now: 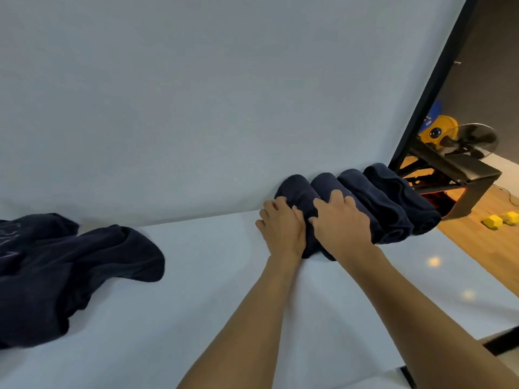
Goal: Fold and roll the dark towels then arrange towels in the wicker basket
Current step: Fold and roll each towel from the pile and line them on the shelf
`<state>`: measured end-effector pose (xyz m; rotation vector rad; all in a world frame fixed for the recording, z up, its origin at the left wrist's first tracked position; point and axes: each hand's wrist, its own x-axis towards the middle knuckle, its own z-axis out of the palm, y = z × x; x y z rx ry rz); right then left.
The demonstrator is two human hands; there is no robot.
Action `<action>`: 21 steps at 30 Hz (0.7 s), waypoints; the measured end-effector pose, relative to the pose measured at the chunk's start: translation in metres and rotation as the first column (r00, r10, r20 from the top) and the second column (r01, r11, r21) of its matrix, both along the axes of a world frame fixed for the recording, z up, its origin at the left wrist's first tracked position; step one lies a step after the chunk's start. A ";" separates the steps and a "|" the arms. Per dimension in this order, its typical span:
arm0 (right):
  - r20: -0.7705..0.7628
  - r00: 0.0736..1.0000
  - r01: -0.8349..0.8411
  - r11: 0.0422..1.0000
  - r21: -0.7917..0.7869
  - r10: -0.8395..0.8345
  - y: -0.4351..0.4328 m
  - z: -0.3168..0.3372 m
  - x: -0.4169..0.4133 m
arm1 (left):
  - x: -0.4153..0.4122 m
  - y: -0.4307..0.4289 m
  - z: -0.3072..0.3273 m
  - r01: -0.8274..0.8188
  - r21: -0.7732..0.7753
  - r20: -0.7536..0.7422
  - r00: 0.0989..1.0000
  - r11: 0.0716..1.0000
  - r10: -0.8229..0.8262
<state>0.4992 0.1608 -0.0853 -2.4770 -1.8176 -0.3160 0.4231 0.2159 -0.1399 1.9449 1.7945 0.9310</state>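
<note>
Several dark navy rolled towels [387, 200] lie side by side in a row where the pale blue table surface [213, 290] meets the backdrop. My left hand [280, 228] lies on the leftmost roll [297, 192], its fingers curled over it. My right hand [341, 223] presses on the second roll [325, 183] with fingers spread. A heap of unfolded dark towels [64, 265] lies at the left of the table. No wicker basket is in view.
A pale blue backdrop [196, 94] rises behind the table. Past its right edge stand a black frame [455, 169], a fan [474, 138] and a yellow and blue machine [438, 130]. Yellow blocks [500, 219] lie on the wooden floor.
</note>
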 end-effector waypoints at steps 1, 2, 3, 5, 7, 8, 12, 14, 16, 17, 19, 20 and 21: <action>0.034 0.999 0.017 1.000 -0.004 -0.017 0.000 0.001 -0.001 | -0.002 -0.001 0.002 0.008 0.035 -0.009 1.000 0.999 -0.008; 0.055 0.998 0.034 0.999 -0.011 -0.033 -0.002 0.003 -0.002 | -0.001 -0.003 0.003 0.040 0.073 -0.045 0.998 0.997 -0.037; 0.059 0.998 0.034 0.999 -0.015 -0.033 0.000 0.003 -0.010 | -0.008 -0.005 0.002 0.072 0.084 -0.088 0.994 0.994 -0.064; 0.077 0.995 0.067 0.998 0.018 -0.068 0.002 0.003 -0.011 | -0.010 -0.013 0.004 0.205 0.058 -0.124 0.973 0.977 -0.196; 0.100 0.994 0.044 0.997 0.068 -0.050 0.004 0.006 -0.019 | -0.021 -0.020 0.004 0.349 0.004 -0.207 0.917 0.937 -0.341; 0.120 0.993 0.009 0.997 0.077 -0.018 0.005 0.008 -0.026 | -0.034 -0.024 0.006 0.398 -0.006 -0.228 0.893 0.917 -0.389; 0.070 0.975 -0.217 0.969 0.118 0.210 0.010 0.015 -0.074 | -0.112 -0.025 0.025 0.369 0.013 -0.289 0.891 0.929 -0.350; -0.069 0.931 -0.347 0.927 0.141 0.359 0.012 0.014 -0.107 | -0.158 -0.027 0.035 0.181 0.035 -0.404 0.902 0.983 -0.152; -0.236 0.862 -0.431 0.894 0.127 0.449 0.016 0.008 -0.140 | -0.202 -0.030 0.036 0.006 -0.028 -0.524 0.852 1.000 -0.020; -0.310 0.829 -0.461 0.883 0.092 0.465 0.018 0.004 -0.156 | -0.219 -0.034 0.035 -0.060 -0.086 -0.565 0.825 0.994 0.001; -0.407 0.771 -0.531 0.847 0.012 0.489 0.021 -0.007 -0.185 | -0.241 -0.041 0.030 -0.130 -0.136 -0.583 0.812 0.982 0.027; -0.437 0.747 -0.566 0.824 -0.023 0.501 0.022 -0.012 -0.197 | -0.247 -0.044 0.026 -0.135 -0.130 -0.587 0.809 0.982 0.033; -0.464 0.725 -0.594 0.803 -0.047 0.509 0.022 -0.017 -0.208 | -0.250 -0.047 0.024 -0.132 -0.113 -0.593 0.804 0.985 0.039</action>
